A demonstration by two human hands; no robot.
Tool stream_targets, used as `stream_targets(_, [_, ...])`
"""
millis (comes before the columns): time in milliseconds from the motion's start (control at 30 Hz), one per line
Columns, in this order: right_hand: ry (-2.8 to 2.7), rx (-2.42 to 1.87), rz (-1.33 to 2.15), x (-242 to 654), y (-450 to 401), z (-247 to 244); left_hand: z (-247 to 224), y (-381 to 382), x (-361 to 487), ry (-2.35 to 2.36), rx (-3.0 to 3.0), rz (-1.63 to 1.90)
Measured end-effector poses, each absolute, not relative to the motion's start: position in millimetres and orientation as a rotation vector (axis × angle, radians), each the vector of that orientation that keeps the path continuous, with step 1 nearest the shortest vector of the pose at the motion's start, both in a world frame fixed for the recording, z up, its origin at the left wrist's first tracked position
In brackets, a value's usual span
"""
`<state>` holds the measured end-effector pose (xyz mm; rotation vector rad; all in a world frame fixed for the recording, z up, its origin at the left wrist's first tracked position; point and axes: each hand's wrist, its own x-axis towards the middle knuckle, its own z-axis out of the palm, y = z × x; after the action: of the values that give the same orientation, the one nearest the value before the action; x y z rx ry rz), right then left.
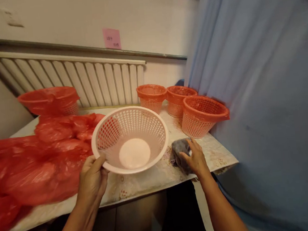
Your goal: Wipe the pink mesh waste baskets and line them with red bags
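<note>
A pale pink plastic basket (134, 153) with perforated sides is tilted toward me over the table. My left hand (92, 176) grips its rim at the lower left, thumb on top. To the right of the basket, my right hand (194, 157) curls over a crumpled grey cloth (179, 153) on the table, with thumb and fingers bent around it. A small white patch shows between these fingers; what it is I cannot tell.
Three baskets lined with red bags, a small one (152, 94), a middle one (178, 98) and a near one (198, 122), stand at right. Red plastic bags (44, 166) heap at left before another lined basket (70, 109). A radiator (107, 80) and blue curtain (262, 83) border the table (146, 181).
</note>
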<state>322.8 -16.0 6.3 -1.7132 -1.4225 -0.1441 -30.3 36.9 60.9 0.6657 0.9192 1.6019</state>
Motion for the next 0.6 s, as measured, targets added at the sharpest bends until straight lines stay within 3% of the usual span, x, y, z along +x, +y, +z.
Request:
stream_targets(267, [-1.742, -1.222, -0.367, 235, -39, 61, 78, 28, -24, 0.840, 0.649, 1.577])
stream_targets(600, [-2.084, -1.119, -0.522, 185, 1, 45, 55, 19, -54, 0.983, 0.940, 1.444])
